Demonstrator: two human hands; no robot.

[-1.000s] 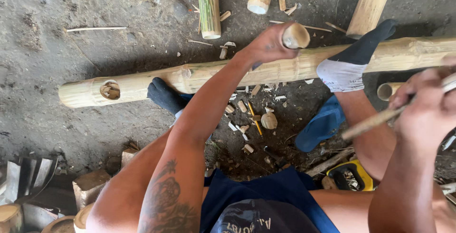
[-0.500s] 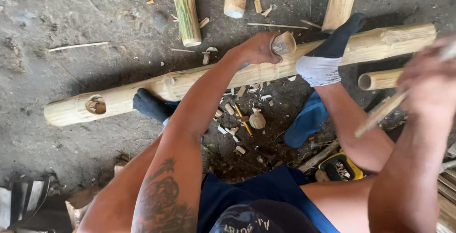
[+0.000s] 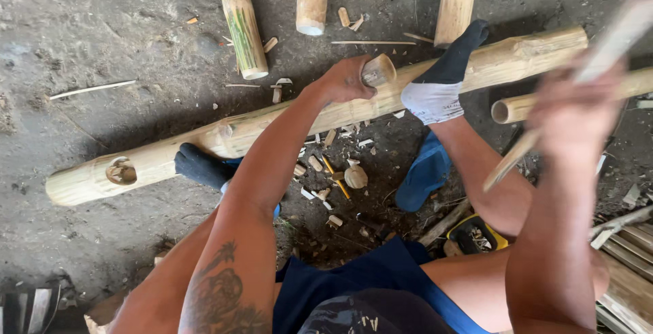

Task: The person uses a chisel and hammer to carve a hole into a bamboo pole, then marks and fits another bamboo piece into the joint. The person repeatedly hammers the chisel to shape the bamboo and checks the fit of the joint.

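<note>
A long pale bamboo pole (image 3: 170, 157) lies across the dirt floor, with a round hole (image 3: 121, 171) cut near its left end. My left hand (image 3: 347, 79) grips a short wooden-handled tool (image 3: 377, 70) set upright on the pole's middle. My right hand (image 3: 575, 113), blurred, is raised at the right and holds a long flat wooden stick (image 3: 612, 41). Both my socked feet rest on the pole, one (image 3: 442, 82) right of the tool, one (image 3: 201, 165) left.
More bamboo pieces (image 3: 239, 18) and a bamboo frame (image 3: 456, 1) lie at the top. A thinner hollow bamboo tube (image 3: 517, 108) sits at right. Wood chips and a round cut-out (image 3: 355, 176) litter the ground by a blue sandal (image 3: 423, 174). Slats (image 3: 626, 239) lie at right.
My right hand has swung the stick up higher at the right. The view has shifted, so the pole sits lower in the frame. My left hand stays on the tool.
</note>
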